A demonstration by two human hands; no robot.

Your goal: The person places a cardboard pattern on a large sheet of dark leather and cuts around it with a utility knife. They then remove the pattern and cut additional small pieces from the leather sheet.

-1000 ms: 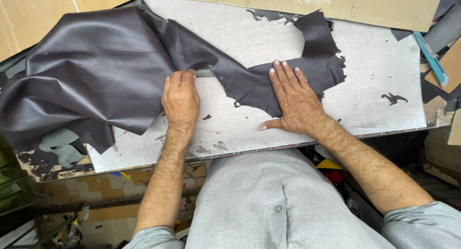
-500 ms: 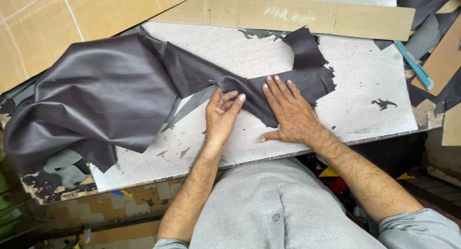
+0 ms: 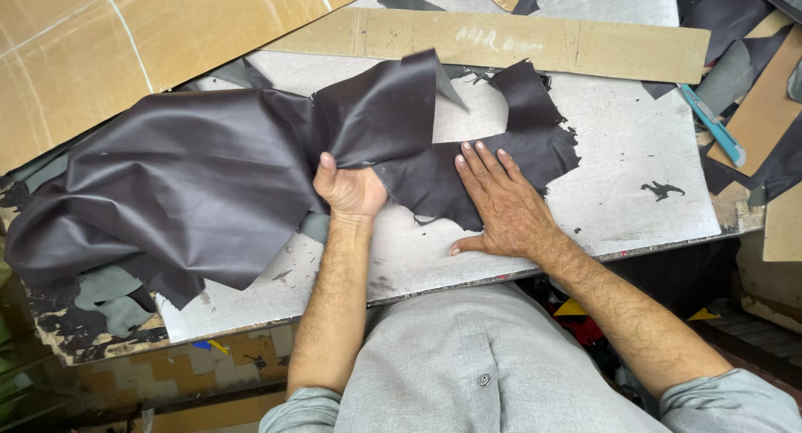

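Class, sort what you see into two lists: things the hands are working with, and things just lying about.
In use: dark leather sheet, left hand gripping a fold, right hand pressing it flat, grey work board.

Lying about: long cardboard strip, blue utility knife, leather scraps.

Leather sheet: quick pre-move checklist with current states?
1. Left hand has a grip on the dark leather sheet: ok, fingers curled under a lifted fold.
2. Right hand pins the sheet flat: ok, palm down, fingers spread.
3. Sheet lies smooth on the grey board: not ok, bunched and folded at left.
4. Blue utility knife away from both hands: ok, at the board's right edge.
5. Knife blade retracted: cannot tell.
6. Cardboard strip off the sheet: ok, it lies behind it.
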